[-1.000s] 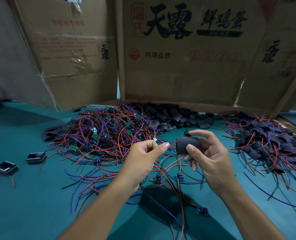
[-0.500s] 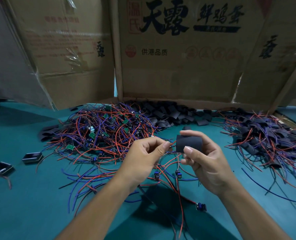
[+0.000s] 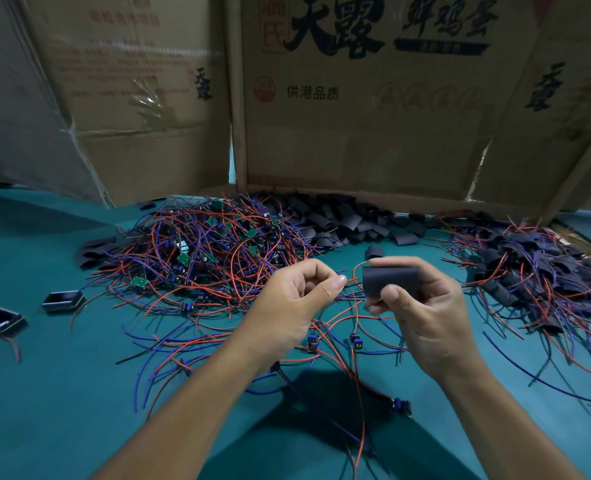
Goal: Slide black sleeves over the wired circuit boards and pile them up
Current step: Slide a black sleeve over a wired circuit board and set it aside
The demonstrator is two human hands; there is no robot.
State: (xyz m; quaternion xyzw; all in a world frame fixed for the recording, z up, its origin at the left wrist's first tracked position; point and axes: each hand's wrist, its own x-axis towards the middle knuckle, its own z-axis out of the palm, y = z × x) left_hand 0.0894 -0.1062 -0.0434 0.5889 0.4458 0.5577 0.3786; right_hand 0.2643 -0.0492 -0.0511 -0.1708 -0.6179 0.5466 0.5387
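Observation:
My right hand (image 3: 422,313) grips a black sleeve (image 3: 387,279) between thumb and fingers, above the teal table. Red and dark wires come out of the sleeve's left end, and my left hand (image 3: 297,303) pinches them just beside it. The board itself is hidden inside the sleeve. Behind my left hand lies a tangle of bare green circuit boards with red and blue wires (image 3: 211,244). A heap of empty black sleeves (image 3: 339,223) sits at the back centre. At the right is a pile of sleeved boards (image 3: 536,268).
Upright cardboard box walls (image 3: 356,126) close off the back of the teal table (image 3: 62,393). Two small black open housings (image 3: 62,300) (image 3: 1,319) lie at the left. Loose wires with blue connectors (image 3: 313,342) trail under my hands toward the front edge.
My left hand has closed its fingertips on the wires right at the sleeve's end. Both hands stay close together; the view has tilted slightly.

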